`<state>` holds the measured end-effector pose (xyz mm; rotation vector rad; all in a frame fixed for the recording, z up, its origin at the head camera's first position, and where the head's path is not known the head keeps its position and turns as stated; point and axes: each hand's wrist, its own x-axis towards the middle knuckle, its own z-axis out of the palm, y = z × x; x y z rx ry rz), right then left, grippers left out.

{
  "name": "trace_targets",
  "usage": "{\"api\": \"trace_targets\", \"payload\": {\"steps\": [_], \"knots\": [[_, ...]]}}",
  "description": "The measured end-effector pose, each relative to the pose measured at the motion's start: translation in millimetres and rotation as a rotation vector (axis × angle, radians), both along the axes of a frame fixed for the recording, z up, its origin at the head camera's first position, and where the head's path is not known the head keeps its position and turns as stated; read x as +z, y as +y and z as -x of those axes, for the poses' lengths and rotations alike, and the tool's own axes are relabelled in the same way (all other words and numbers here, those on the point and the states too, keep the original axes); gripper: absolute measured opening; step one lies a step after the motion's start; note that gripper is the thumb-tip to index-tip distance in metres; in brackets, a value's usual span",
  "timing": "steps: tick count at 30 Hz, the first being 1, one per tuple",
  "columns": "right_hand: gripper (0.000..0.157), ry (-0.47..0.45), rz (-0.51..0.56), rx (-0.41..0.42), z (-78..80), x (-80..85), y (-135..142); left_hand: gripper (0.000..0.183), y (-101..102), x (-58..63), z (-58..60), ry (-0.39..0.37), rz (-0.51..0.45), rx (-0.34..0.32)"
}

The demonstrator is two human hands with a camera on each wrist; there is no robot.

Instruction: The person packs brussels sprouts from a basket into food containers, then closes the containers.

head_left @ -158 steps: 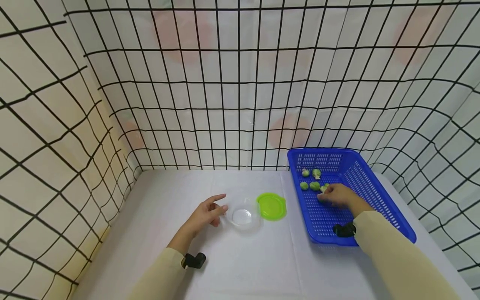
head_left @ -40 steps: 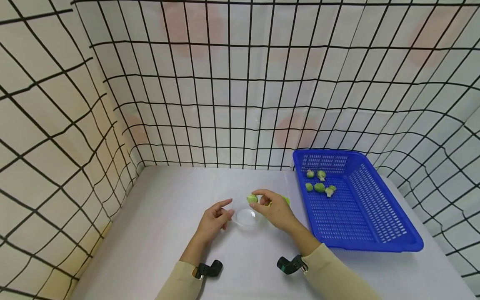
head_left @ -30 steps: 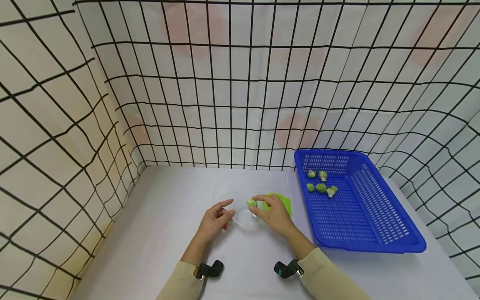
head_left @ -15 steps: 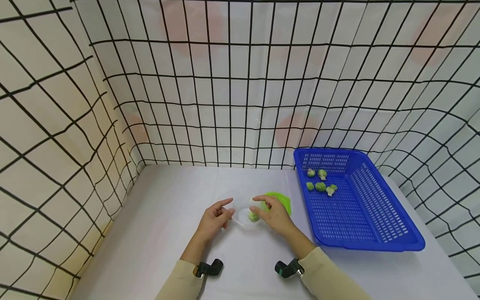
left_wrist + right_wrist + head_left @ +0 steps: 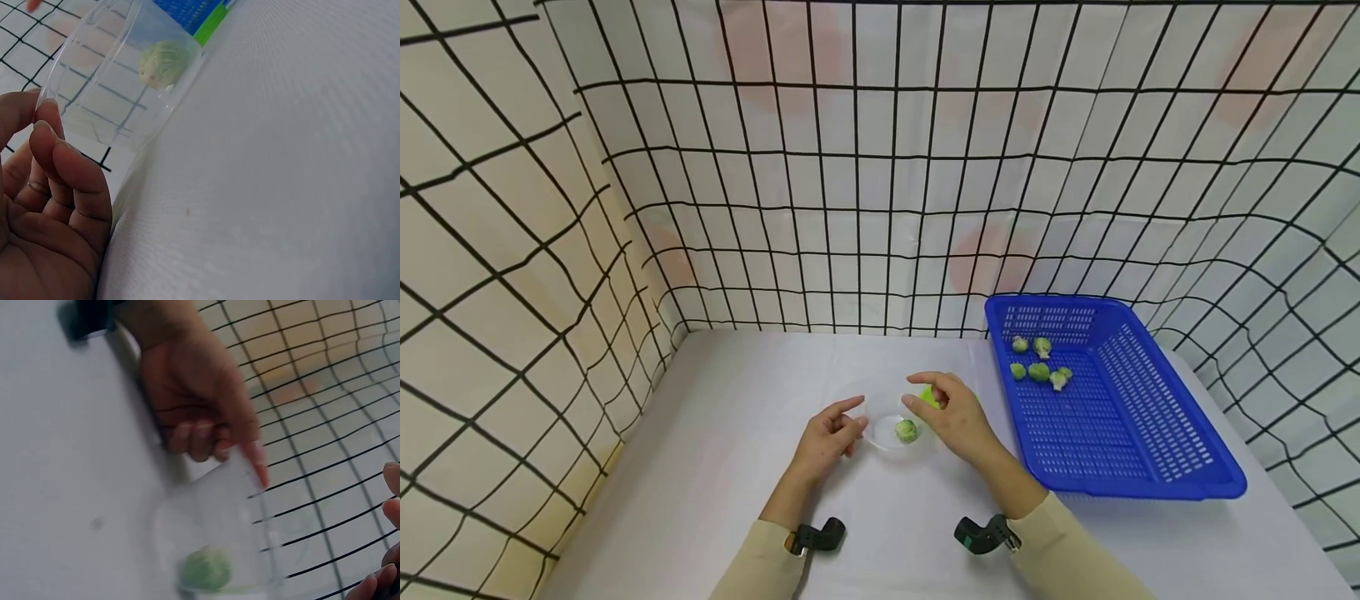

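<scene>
A clear round plastic tub point(image 5: 887, 442) stands on the white table, a single Brussels sprout point(image 5: 906, 430) lying inside it. My left hand point(image 5: 822, 442) pinches the tub's rim on its left side; the left wrist view shows the fingertips at the rim of the clear tub point(image 5: 94, 119). Just above the tub's right side is my right hand point(image 5: 955, 417), thumb and index finger spread apart with nothing between them. Behind the right hand, a bright green lid point(image 5: 931, 396) is mostly hidden.
To the right sits a blue perforated basket point(image 5: 1120, 483) with several Brussels sprouts point(image 5: 1039, 372) near its left back part. Black wire mesh point(image 5: 850, 208) encloses the table at the back and both sides.
The right hand picked up a Brussels sprout from the basket, carried it left over the tub and let it drop in. It has since risen slightly, its fingers spread. The left hand stays at the tub.
</scene>
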<state>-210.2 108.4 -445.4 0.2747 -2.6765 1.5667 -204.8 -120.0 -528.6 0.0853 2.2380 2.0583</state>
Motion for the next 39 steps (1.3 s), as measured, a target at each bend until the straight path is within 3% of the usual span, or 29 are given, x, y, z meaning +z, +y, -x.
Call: {"api": "trace_targets", "payload": {"steps": [6,10,18,32,39], "knots": [[0.035,0.062,0.051,0.02,-2.9,32.3,10.6,0.047,-1.7,-0.3,1.6,-0.007,-0.033,-0.01],[0.038,0.078,0.03,0.029,-1.6,50.2,27.1,0.048,-2.5,0.9,1.2,-0.011,-0.028,-0.016],[0.044,0.111,-0.055,-0.002,17.7,69.4,73.0,0.049,-4.2,0.8,0.3,-0.001,-0.006,-0.016],[0.049,0.165,-0.186,-0.13,56.3,64.9,154.5,0.048,-2.6,1.1,-1.7,-0.002,-0.006,-0.007],[0.055,0.161,-0.218,-0.2,78.9,47.9,196.0,0.047,-3.0,0.1,-1.9,-0.006,-0.013,-0.006]]}}
